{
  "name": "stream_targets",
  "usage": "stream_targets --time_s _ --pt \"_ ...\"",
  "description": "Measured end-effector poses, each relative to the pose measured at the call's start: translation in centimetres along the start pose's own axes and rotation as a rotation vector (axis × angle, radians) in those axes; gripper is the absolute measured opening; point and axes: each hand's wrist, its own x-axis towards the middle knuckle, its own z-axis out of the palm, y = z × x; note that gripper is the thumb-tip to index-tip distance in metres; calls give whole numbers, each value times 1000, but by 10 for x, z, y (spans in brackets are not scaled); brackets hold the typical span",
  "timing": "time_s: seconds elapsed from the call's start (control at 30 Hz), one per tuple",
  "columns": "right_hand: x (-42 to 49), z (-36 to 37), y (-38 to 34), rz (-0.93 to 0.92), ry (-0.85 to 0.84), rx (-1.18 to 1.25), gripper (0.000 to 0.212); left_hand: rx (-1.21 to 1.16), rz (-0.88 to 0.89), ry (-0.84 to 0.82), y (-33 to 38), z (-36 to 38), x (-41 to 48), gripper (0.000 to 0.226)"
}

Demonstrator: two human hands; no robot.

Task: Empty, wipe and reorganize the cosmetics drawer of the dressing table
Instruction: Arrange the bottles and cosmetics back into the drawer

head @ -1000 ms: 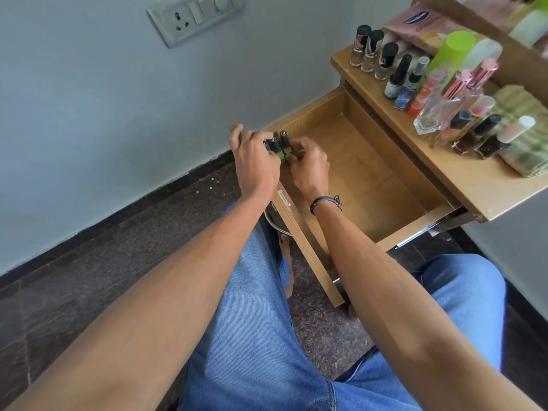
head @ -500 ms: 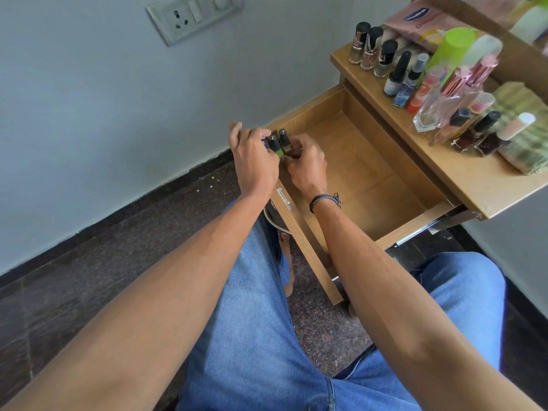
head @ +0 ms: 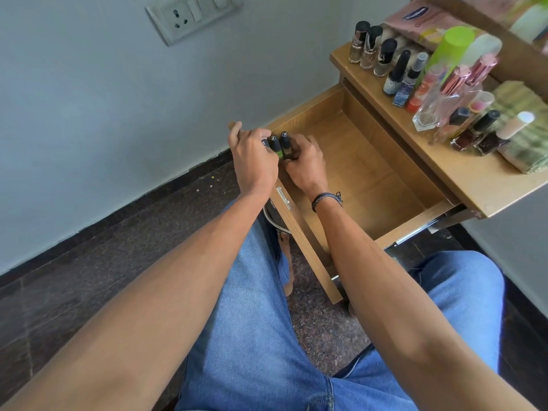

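The wooden drawer (head: 373,179) is pulled open and its floor is mostly bare. In its front left corner stand small nail polish bottles (head: 280,145) with black caps, one green. My left hand (head: 255,158) and my right hand (head: 305,166) press against these bottles from either side, fingers curled around them. The lower parts of the bottles are hidden by my fingers. On the dressing table top (head: 462,173) stands a row of nail polish bottles (head: 382,59), perfume bottles (head: 444,99) and a green-capped can (head: 450,46).
A folded green cloth (head: 527,134) lies on the table top at the right. A wall socket plate (head: 192,13) is on the grey wall above. My jeans-clad legs (head: 252,336) are under the drawer front. Dark stone floor (head: 89,277) lies to the left.
Both hands stay at the bottles in the drawer's front left corner; the fingers have shifted only slightly. Nothing else has moved.
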Motion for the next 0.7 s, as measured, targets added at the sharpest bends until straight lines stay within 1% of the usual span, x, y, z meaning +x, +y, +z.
stream_targets --time_s 0.3,0.5,0.57,0.7 --pt "1 -3 2 -28 -45 -50 42 19 7 -41 1 -1 1 38" --pt "1 -5 2 -69 -112 -129 38 12 -18 -42 5 -3 -2 39" --pt "0 -8 1 -74 -126 -116 42 0 -25 -52 6 -4 -2 38" --pt "-2 -14 0 -66 -191 -99 57 -37 -30 -47 6 -5 -4 38"
